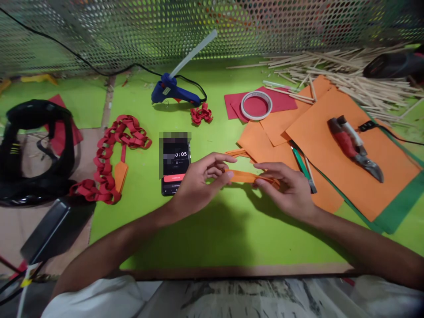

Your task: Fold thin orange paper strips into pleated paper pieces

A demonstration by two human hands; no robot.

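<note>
Between my hands an orange paper strip (244, 176) is held above the green table. My left hand (207, 174) pinches its left end between thumb and finger. At the other end my right hand (286, 187) grips it, where the orange paper looks bunched or folded under the fingertips. Just behind the strip lie some narrow orange paper pieces (241, 153). A phone (176, 165) showing a timer is partly covered by my left hand. To the left, a red paper chain (104, 161) curls around, with a folded orange piece (121, 174) beside it.
A blue glue gun (177, 92) and a small red paper loop cluster (202, 114) sit at the back. Rightward are a tape roll (243, 107), orange sheets (364, 194), pruning shears (357, 150), a green cutter (300, 163) and wooden sticks (351, 73). A black headset (68, 154) lies left.
</note>
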